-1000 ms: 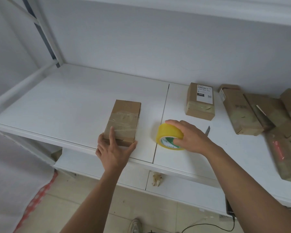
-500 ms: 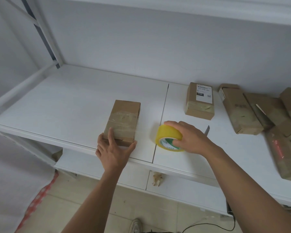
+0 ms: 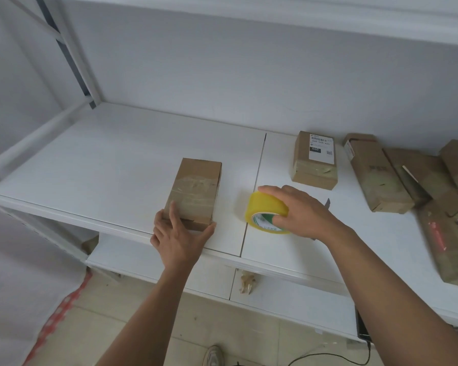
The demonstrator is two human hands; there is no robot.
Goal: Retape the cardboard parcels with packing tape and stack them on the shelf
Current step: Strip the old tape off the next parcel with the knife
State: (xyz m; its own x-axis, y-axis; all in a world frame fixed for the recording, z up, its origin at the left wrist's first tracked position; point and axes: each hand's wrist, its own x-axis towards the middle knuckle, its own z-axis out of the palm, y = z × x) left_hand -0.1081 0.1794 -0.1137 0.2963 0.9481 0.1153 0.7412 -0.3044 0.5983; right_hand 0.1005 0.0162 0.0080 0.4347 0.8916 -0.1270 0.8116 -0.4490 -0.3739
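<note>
Right hand point(image 3: 303, 212) curled over the yellow tape roll point(image 3: 267, 215) — fingers across the top rim, thumb tucked into the core. The roll stands tilted on edge on the white shelf point(image 3: 103, 165), just right of the seam between the two shelf boards. Green and white print on the core; writing too small to read.

Left hand point(image 3: 179, 236) spread against the near end of the taped parcel point(image 3: 196, 191), left of the roll: fingers straight and lying on its top, thumb at the near right corner. It rests on the box rather than gripping it. The parcel lies flat near the shelf's front edge, with clear tape banded across its middle.

Behind the roll, a labelled parcel point(image 3: 315, 159) with a white shipping label — barcode, and a black patch reading "060". Right of the roll, a loose pile of parcels point(image 3: 407, 178), one near the frame edge with a red-marked label. A grey blade tip point(image 3: 328, 202) shows just behind the right wrist.

Room: white wall, white metal shelf frame, lower shelf below, pale tiled floor, a shoe point(image 3: 213, 356) and a black cable point(image 3: 328, 357).

Against half a second earlier, both hands and the boxes sit much as they did; the roll looks tipped slightly further over.
</note>
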